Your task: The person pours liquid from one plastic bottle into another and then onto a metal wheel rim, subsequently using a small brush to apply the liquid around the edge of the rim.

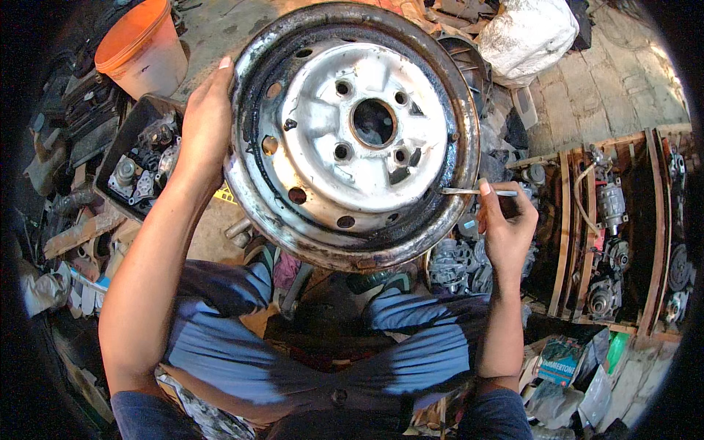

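Note:
A steel car wheel rim (pixel 323 165) without a tyre is held up in front of me, tilted so its face shows. Its silver centre has a large hub hole and several bolt holes; dark, worn patches cover the outer part. My left hand (pixel 207 117) grips the rim's left edge, some fingers hidden behind it. In my right hand (pixel 506 220), pinched between thumb and fingers, is a slim pale stick-like tool (pixel 462 191). Its tip meets the dark ring at the lower right of the silver centre. Too little of that tip shows to tell its kind.
An orange bucket (pixel 150 55) stands at the far left, above a dark bin (pixel 117 172) of metal parts. Wooden racks (pixel 565 242) with engine parts line the right. A white sack (pixel 524 40) lies at the far right. My bent legs (pixel 227 341) are below the wheel.

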`<state>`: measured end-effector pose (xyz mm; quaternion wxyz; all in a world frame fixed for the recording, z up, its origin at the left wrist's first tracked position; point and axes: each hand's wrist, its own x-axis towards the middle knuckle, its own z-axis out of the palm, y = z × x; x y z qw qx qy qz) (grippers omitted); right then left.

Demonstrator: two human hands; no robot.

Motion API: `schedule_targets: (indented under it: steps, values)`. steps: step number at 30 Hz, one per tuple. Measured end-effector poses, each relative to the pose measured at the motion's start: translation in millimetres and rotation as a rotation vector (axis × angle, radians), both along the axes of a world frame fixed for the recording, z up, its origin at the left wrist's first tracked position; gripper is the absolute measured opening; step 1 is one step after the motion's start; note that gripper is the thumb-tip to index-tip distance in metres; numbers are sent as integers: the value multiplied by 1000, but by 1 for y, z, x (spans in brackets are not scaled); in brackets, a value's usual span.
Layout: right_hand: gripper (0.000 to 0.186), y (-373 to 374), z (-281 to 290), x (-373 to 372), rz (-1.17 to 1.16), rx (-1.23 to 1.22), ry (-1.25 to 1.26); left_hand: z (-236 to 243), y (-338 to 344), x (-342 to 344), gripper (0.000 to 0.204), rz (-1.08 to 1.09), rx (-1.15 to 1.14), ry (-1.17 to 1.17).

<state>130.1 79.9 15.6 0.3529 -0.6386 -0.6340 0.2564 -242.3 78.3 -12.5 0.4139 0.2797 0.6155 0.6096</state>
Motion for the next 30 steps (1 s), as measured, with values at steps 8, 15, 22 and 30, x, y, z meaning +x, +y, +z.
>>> schedule_targets:
  steps: [8,15,22,30]
  values:
    - [10,-22,-3,-17,185,167,-243,0,1,-2,54,-36,5,12]
    - [4,-41,2,-31,441,283,-288,-7,3,-6,53,-13,62,-25]
    - [3,-58,-6,-41,506,200,-129,-1,1,1,57,17,39,21]
    - [18,-50,-7,-44,203,-220,240,-2,1,2,59,63,25,36]
